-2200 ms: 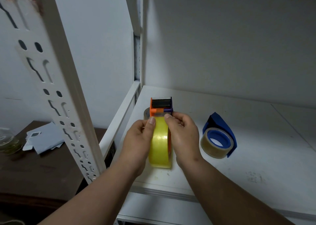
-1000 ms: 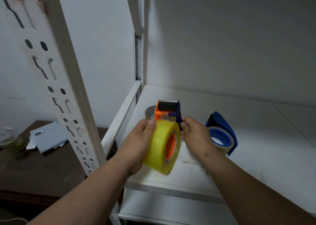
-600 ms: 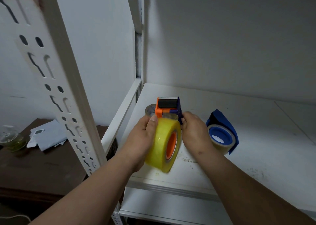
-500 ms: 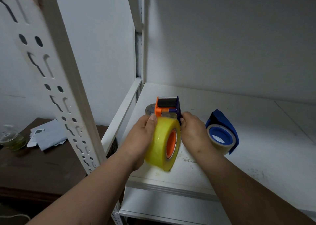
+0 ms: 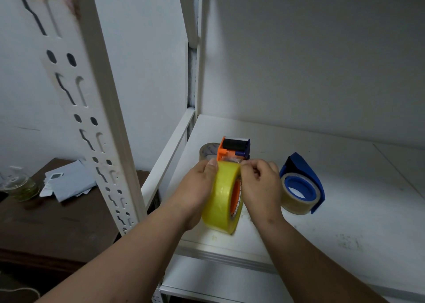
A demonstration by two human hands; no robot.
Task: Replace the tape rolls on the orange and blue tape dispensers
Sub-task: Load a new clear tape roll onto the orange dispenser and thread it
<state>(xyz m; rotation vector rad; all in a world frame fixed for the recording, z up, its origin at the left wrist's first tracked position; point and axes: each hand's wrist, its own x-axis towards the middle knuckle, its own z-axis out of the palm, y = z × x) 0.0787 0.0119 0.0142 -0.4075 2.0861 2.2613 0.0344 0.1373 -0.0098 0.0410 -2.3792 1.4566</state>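
The orange tape dispenser (image 5: pixel 232 149) stands upright on the white shelf (image 5: pixel 345 187), with a thick yellow tape roll (image 5: pixel 222 194) mounted on its orange hub. My left hand (image 5: pixel 197 190) grips the roll's left side, thumb on top. My right hand (image 5: pixel 259 185) pinches at the tape's top edge near the dispenser's head; what the fingertips hold is hidden. To the right lies the blue tape dispenser (image 5: pixel 305 174) on its side, holding a clear roll (image 5: pixel 296 197) on a blue hub.
A small, nearly used tape roll (image 5: pixel 207 152) sits behind the orange dispenser at the shelf's left edge. A perforated white shelf upright (image 5: pixel 92 109) rises at left. Beyond it, a dark wooden table (image 5: pixel 57 222) carries papers and a glass jar.
The roll on the orange dispenser turned slightly sideways, showing its hub. My right hand rose from the roll's side to its top edge, fingers now pinching near the dispenser head.
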